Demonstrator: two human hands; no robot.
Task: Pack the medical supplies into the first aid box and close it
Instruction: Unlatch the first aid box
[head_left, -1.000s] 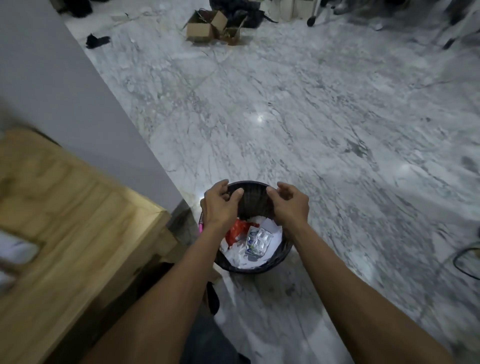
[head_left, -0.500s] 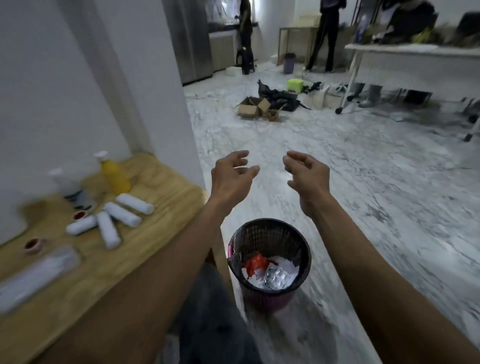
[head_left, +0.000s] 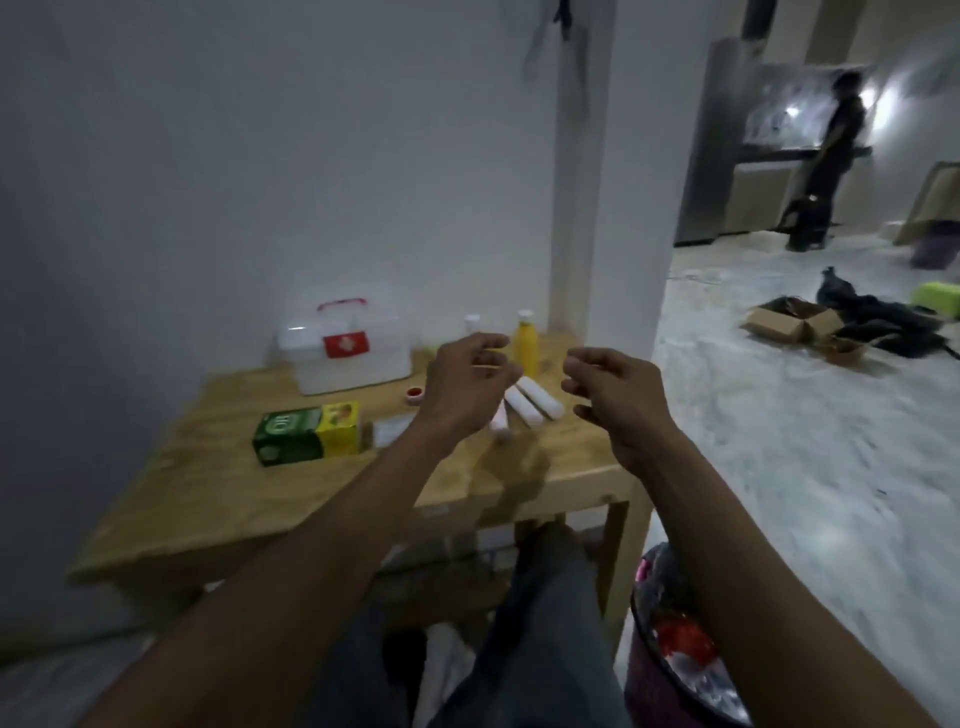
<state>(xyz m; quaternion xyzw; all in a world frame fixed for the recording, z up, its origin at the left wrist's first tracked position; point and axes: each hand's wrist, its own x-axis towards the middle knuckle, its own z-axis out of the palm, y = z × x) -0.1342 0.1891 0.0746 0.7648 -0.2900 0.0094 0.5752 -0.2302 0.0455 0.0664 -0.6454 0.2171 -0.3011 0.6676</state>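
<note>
A white first aid box (head_left: 347, 349) with a red handle and red cross label stands closed at the back of the wooden table (head_left: 218, 499). In front of it lie a green and yellow carton (head_left: 307, 433), a small red-capped pot (head_left: 414, 395), a flat white packet (head_left: 390, 431) and white bandage rolls (head_left: 527, 405). A yellow bottle (head_left: 525, 340) and a white bottle (head_left: 472, 325) stand behind. My left hand (head_left: 467, 384) and my right hand (head_left: 613, 400) hover above the rolls, fingers curled apart, holding nothing.
A dark mesh waste bin (head_left: 670, 644) with red and white litter stands on the marble floor right of the table. A white wall and pillar (head_left: 613, 182) rise behind. Cardboard boxes (head_left: 795, 325) and dark bags lie farther off. A person (head_left: 831, 161) stands in the far room.
My view swung up and left from the waste bin to the table. Both hands left the bin's rim, rose, and now hang over the bandage rolls.
</note>
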